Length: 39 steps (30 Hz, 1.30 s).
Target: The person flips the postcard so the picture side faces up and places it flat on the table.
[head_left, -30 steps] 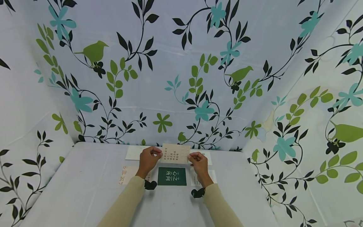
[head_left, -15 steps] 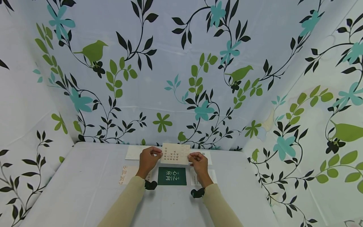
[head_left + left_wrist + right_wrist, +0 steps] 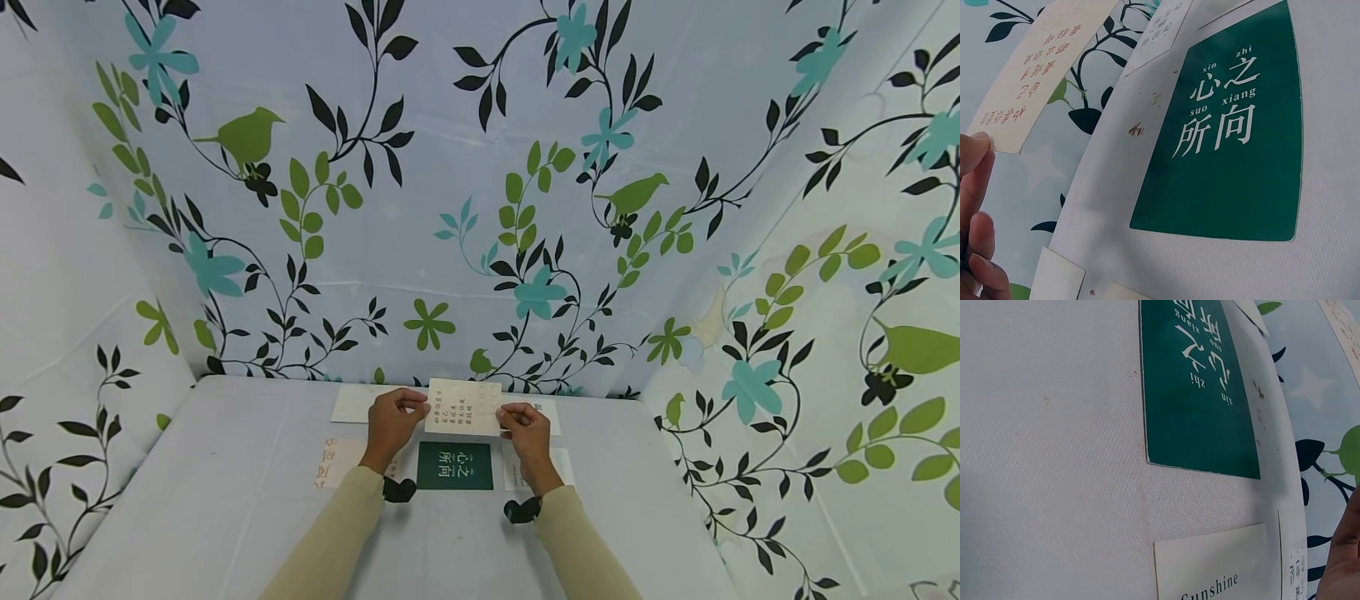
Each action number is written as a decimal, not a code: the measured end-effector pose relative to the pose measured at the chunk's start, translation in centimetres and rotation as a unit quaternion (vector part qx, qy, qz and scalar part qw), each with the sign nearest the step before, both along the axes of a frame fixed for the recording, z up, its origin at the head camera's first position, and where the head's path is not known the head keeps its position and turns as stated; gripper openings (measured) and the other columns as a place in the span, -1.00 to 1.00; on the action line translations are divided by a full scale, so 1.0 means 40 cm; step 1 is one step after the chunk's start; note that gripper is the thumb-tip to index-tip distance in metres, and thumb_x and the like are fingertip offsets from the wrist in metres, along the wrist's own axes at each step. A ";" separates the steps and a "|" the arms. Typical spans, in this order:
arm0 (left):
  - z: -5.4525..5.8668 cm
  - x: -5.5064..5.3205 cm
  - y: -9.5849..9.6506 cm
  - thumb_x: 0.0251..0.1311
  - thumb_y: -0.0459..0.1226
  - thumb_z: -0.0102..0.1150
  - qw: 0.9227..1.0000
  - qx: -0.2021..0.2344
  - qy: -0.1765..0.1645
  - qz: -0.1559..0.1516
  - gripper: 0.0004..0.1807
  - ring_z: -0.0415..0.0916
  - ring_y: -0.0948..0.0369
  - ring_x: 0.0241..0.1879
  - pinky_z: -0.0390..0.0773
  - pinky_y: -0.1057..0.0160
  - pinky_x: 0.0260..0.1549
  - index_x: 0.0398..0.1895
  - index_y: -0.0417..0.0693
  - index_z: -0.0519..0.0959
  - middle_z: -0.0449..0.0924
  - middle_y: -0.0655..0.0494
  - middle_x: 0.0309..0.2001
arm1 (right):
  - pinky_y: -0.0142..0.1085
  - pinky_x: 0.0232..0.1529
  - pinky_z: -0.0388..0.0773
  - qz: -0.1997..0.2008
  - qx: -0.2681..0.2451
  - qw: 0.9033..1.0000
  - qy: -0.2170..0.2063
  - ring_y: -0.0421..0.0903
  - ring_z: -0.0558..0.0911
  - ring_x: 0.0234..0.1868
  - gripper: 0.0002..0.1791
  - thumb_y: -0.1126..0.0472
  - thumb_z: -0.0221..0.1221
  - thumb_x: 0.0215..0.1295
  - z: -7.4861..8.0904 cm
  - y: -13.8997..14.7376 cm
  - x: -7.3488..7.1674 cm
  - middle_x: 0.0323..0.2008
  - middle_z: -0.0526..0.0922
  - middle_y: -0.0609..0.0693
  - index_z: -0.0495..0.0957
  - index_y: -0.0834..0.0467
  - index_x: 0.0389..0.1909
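Observation:
A cream card (image 3: 462, 407) with lines of reddish-brown Chinese characters is raised above the table near its back edge. My left hand (image 3: 392, 425) pinches its left edge between thumb and fingers. At the opposite edge, the thumb and fingers of my right hand (image 3: 528, 433) pinch it too. In the left wrist view the characters on this card (image 3: 1041, 69) look red, and the left thumb lies over its corner. Below it, flat on the table, is a dark green card (image 3: 454, 479) with large white Chinese characters. Most of the right hand falls outside the right wrist view.
Pale cards lie around the green one: one at back left (image 3: 351, 404), one with orange characters (image 3: 327, 462) at front left, one at back right (image 3: 555, 417), and one reading "Sunshine" (image 3: 1210, 550) at front right. A patterned curtain (image 3: 480, 208) rises behind the white table (image 3: 225, 500).
The held card tips slightly, showing a little more of its face than one second ago. Both hands keep their grip and stay nearly in place. The cards on the table have not moved.

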<state>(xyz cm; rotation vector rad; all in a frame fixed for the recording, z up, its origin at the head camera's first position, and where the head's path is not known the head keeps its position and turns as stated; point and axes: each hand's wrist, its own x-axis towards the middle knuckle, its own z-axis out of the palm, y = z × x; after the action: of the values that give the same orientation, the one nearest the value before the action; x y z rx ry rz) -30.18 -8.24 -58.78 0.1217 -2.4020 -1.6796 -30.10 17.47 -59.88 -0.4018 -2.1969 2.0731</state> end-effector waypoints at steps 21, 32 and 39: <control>0.000 0.000 -0.003 0.27 -0.22 0.45 1.000 0.000 -0.002 0.004 -0.83 0.45 0.12 -0.28 0.39 0.18 -0.21 -0.11 -0.01 0.80 0.82 0.05 -0.24 | -0.29 -0.13 0.72 -0.002 -0.007 1.000 -0.004 -0.12 0.78 -0.17 -0.74 0.17 0.45 0.34 -0.008 0.001 0.000 -0.07 0.85 0.01 0.76 0.08 0.01; 0.002 0.002 -0.009 0.21 -0.22 0.51 1.000 -0.009 0.007 -0.008 -0.68 0.41 0.17 -0.43 0.37 0.25 -0.40 0.03 0.01 0.77 0.80 0.06 -0.25 | -0.28 -0.12 0.70 0.023 -0.008 1.000 -0.004 -0.12 0.77 -0.14 -0.68 0.21 0.42 0.35 -0.005 -0.001 0.004 -0.05 0.83 0.00 0.74 0.04 0.11; -0.001 0.000 -0.007 0.18 -0.20 0.56 0.999 -0.004 -0.025 -0.032 -0.51 0.46 0.13 -0.35 0.45 0.21 -0.35 0.21 0.03 0.69 0.76 0.00 -0.11 | -0.26 -0.09 0.69 0.040 0.000 0.999 -0.014 -0.11 0.77 -0.12 -0.59 0.23 0.43 0.34 -0.004 0.000 -0.001 -0.02 0.80 0.01 0.71 -0.04 0.20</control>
<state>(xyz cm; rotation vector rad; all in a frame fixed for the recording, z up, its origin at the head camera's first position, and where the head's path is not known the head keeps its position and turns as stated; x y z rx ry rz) -30.18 -8.53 -58.82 0.0886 -2.4748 -1.7131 -30.13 17.47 -60.02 -0.3490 -2.2646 2.1197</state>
